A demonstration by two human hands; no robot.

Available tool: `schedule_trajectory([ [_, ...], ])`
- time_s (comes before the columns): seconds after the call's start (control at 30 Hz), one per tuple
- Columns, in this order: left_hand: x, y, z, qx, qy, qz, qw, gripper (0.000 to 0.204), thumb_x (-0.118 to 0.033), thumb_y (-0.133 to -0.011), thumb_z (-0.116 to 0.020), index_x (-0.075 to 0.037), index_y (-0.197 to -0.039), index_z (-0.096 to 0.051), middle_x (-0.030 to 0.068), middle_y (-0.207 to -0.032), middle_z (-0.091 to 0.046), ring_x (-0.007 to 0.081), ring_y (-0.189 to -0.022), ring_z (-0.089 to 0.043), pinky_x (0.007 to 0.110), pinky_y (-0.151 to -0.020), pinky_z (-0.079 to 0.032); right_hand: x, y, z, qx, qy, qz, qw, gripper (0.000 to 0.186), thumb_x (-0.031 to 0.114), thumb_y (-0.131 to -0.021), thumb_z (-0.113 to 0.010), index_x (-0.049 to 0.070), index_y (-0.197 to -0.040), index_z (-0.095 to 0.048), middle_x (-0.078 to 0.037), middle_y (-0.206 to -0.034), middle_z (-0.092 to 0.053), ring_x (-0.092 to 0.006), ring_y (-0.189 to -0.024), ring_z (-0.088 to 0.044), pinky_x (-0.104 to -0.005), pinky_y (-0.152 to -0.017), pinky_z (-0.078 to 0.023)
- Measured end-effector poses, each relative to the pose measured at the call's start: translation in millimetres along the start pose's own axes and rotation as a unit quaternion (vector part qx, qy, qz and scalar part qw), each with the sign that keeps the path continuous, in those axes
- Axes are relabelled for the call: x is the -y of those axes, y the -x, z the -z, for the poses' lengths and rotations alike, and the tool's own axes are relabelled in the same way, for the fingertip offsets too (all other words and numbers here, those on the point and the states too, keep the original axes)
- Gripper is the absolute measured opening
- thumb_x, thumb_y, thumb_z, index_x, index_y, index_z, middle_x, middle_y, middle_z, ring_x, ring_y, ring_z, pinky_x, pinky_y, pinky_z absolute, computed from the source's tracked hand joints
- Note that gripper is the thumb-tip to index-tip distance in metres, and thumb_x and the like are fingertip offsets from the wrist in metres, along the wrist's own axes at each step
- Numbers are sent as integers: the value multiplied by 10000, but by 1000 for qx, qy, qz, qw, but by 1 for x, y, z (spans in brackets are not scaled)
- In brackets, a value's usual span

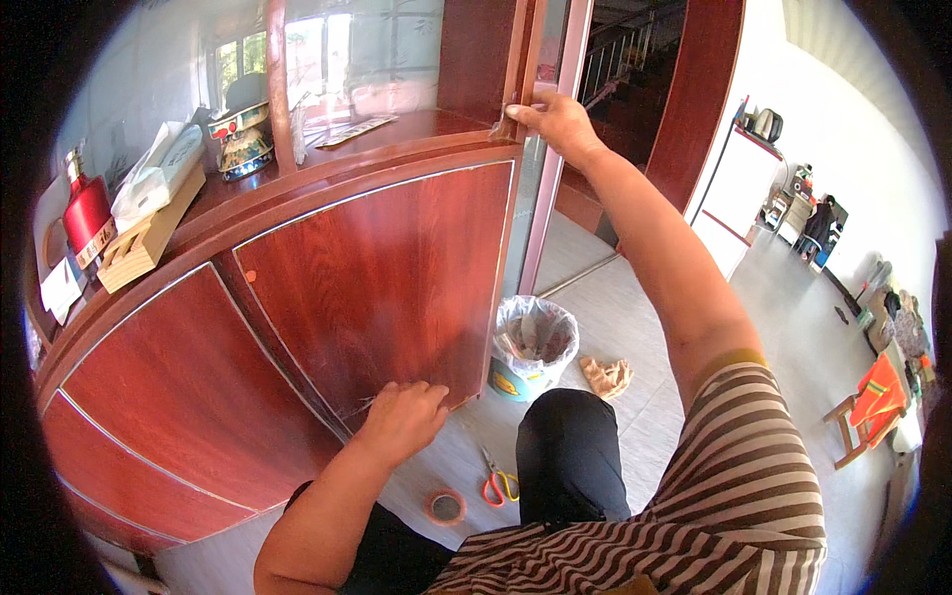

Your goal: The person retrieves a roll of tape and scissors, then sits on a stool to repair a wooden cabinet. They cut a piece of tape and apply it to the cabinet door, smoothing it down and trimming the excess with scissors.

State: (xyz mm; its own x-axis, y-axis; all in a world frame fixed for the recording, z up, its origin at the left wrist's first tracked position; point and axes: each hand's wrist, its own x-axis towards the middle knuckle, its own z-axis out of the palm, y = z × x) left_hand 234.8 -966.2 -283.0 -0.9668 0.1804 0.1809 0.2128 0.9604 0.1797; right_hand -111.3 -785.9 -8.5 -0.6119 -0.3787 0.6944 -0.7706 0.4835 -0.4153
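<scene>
A dark red wooden cabinet door (382, 268) with a pale border stands in front of me. My left hand (405, 421) is closed near its lower edge, with wrinkled clear plastic film (359, 405) showing beside the curled fingers. Higher up, my right hand (558, 121) pinches at the cabinet's corner post, thumb in front. Under that thumb sits another crinkled, see-through bit of film (499, 126). Whether the film stretches between the hands I cannot tell. Red-and-yellow-handled scissors (501, 484) and a roll of tape (445, 507) lie on the floor below.
A lined waste bin (535, 347) and a crumpled tan cloth (606, 376) are by the cabinet's right end. The shelf above carries a red bottle (89, 206), a wooden box (149, 238) and an ornate bowl (245, 149). Far right, an orange vest (879, 395) hangs over a chair.
</scene>
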Motion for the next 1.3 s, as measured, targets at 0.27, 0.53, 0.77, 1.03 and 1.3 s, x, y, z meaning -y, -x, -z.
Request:
schedule_trajectory([
  [0.27, 1, -10, -11, 7, 9, -17, 1000, 386, -321, -964, -668, -85, -1266, -712, 175, -1131, -744, 355, -1060, -711, 498, -951, -535, 20, 11, -24, -54, 93, -98, 989, 869, 661, -789, -813, 11, -1321, -593, -270, -1206, -735, -420, -1184, -695, -486, -1039, -530],
  [0.53, -3, -12, -3, 22, 8, -2, 1000, 396, -333, -974, -651, -90, -1283, -699, 180, -1119, -748, 376, -1058, -711, 520, -947, -534, 14, 38, 9, -106, 214, 178, 955, 400, 365, -999, -674, 188, -1356, -649, -133, -971, -770, -354, -891, -749, -456, -800, -604],
  [0.77, -2, -16, -13, 46, 9, -11, 999, 392, -341, -977, -655, -89, -1273, -701, 184, -1115, -747, 382, -1039, -714, 517, -937, -539, 20, 35, 6, 62, 351, 221, 908, 461, 164, -957, -577, 235, -1410, -619, -162, -1016, -781, -375, -929, -760, -505, -786, -603],
  [1.03, 0, -24, -17, 47, 17, -17, 999, 381, -332, -974, -659, -90, -1265, -703, 172, -1129, -747, 369, -1044, -716, 515, -919, -552, 40, 48, -5, 86, 314, 127, 937, 513, 149, -959, -532, 194, -1466, -590, -192, -1087, -773, -382, -1012, -750, -519, -877, -595],
  [1.3, -11, -30, -34, 8, 49, -67, 997, 332, -297, -968, -663, -76, -1212, -702, 150, -1047, -740, 370, -967, -720, 521, -854, -554, 5, 36, -12, 122, 116, 116, 979, 579, 163, -957, -481, 168, -1532, -548, -268, -1253, -713, -439, -1063, -723, -520, -943, -586],
])
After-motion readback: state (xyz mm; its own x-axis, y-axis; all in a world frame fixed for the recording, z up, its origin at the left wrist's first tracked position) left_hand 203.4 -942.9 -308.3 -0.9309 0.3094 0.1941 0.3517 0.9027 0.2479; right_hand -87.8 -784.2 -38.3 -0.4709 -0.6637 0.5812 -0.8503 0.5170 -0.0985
